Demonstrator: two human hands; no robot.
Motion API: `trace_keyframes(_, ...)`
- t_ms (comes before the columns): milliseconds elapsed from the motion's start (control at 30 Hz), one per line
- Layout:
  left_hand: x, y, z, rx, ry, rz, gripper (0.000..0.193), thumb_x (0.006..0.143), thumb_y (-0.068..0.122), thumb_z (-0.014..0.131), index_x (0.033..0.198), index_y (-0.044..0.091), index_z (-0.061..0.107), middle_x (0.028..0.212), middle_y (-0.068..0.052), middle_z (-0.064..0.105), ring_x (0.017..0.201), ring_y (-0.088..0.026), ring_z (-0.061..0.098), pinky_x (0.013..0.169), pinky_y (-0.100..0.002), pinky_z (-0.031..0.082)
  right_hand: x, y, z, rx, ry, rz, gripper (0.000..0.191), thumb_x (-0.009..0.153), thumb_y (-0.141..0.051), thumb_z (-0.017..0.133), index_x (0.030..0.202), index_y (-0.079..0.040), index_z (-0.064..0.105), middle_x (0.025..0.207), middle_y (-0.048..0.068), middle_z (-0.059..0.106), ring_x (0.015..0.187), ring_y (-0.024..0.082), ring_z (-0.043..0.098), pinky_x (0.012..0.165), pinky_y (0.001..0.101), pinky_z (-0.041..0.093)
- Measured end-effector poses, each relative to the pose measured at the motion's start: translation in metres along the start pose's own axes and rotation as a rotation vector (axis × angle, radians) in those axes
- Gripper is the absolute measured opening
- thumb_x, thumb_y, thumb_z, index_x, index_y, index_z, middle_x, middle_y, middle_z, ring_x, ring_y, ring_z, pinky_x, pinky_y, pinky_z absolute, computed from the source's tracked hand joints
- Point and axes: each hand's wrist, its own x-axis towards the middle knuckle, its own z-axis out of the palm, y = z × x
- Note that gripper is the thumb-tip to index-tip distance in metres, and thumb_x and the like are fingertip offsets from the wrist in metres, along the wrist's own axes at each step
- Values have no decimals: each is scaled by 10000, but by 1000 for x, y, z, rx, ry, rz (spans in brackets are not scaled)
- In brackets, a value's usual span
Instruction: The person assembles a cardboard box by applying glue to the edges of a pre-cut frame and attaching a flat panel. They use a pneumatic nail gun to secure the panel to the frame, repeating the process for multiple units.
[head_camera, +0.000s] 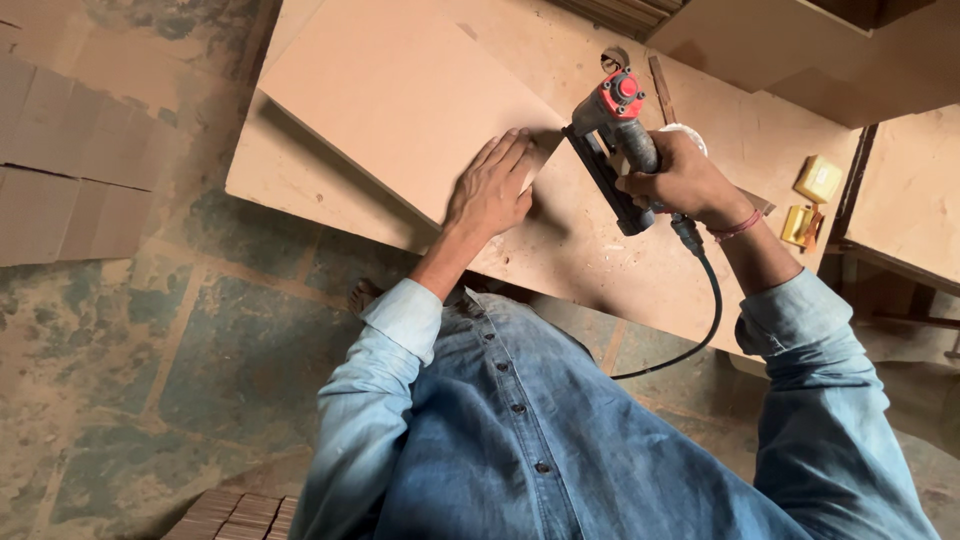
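Red-capped black pneumatic nail gun (612, 140): right hand (683, 180) fingers wrapped round grip; nose at flat tan fibreboard panel (400, 95) corner, left hand (492, 190) fingers pressed flat just left.

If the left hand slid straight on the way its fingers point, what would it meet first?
The left hand lies flat on the upper board, fingers pointing up and right. Straight on, past that board's near corner, it would probably meet the nose of the nail gun held in the right hand; depth is hard to judge.

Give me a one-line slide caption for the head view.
Left hand presses a fibreboard panel flat on the workbench while right hand holds a pneumatic nail gun at its corner.
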Motion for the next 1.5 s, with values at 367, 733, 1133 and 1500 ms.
trace_keyframes(367,-22,2,23,36,229,7,405,862,246,712,1098,-80,668,1325,-286,619,1322,-401,533,1173,-510,356,-19,-2,21,-48,-29,28,164,814,-50,734,934,-1,633,709,42,632,631,115,612,549,287,484)
trace_keyframes(733,-37,0,21,1,226,7,348,853,166,674,1118,-58,676,1375,-248,613,1351,-364,538,1185,-482,383,-20,3,36,-100,-41,38,190,812,-91,735,926,8,622,679,48,622,620,129,615,550,299,486)
trace_keyframes(1133,-106,8,-9,27,312,-13,402,895,198,704,1222,-34,670,1384,-206,623,1360,-340,546,1207,-484,375,-43,-12,66,-55,-143,0,244,797,-67,749,1006,-10,637,685,24,613,604,109,595,530,290,483)
trace_keyframes(1500,-117,8,-15,-6,306,-21,416,883,217,724,1221,-20,671,1399,-196,619,1378,-334,539,1215,-480,376,-49,-19,80,-111,-157,-4,213,802,-64,734,974,6,630,679,35,603,611,114,584,542,302,479)
